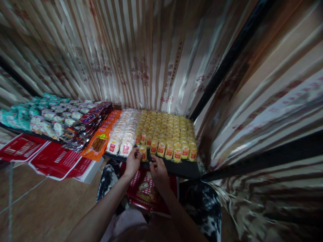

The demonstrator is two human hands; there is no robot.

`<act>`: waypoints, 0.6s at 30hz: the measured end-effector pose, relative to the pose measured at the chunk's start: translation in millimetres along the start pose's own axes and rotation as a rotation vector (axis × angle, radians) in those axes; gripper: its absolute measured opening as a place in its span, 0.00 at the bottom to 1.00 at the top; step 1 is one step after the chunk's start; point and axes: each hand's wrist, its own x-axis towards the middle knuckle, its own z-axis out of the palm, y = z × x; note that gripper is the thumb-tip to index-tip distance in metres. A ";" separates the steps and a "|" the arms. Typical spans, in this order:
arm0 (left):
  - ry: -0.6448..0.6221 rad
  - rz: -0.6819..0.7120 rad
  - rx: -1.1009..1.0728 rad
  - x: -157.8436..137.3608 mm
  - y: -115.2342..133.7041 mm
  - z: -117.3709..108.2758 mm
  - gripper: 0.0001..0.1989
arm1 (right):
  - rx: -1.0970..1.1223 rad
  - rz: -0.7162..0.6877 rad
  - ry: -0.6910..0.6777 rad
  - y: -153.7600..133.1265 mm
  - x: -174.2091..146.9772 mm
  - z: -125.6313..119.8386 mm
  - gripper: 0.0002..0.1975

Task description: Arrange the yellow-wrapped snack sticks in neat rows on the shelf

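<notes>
Rows of small yellow snack cakes (168,129) in clear wrappers with red labels stand on a black shelf (185,169). My left hand (133,163) is at the front left of these rows, its thumb and fingers closed at the edge of one yellow wrapped cake (143,153). Just right of that cake is a gap in the front row. By the gap, my right hand (158,168) is loosely bent with its fingers apart, and I see nothing in it. White wrapped cakes (126,148) with red labels are lined up to the left of my left hand.
Further left on the shelf lie an orange snack packet (99,143), dark red-and-blue packets (88,117) and green-and-white packets (19,116). Red printed sheets (57,158) hang below. A pleated curtain (151,57) rises behind, and a black post (222,74) slants at the right.
</notes>
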 end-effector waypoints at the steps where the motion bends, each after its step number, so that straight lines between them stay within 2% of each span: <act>1: 0.006 0.012 0.022 4.0 1.4 2.9 0.12 | -0.036 -0.043 0.008 2.0 3.9 -0.5 0.17; 5: 0.024 0.060 0.113 15.1 8.6 13.8 0.12 | -0.136 -0.162 -0.034 14.1 17.5 -1.9 0.21; 10: 0.048 0.095 0.216 23.1 16.1 21.5 0.12 | -0.197 -0.262 -0.084 30.1 24.7 -1.9 0.22; 18: 0.037 0.131 0.295 35.0 12.6 26.1 0.13 | -0.264 -0.252 -0.069 30.5 23.0 1.0 0.23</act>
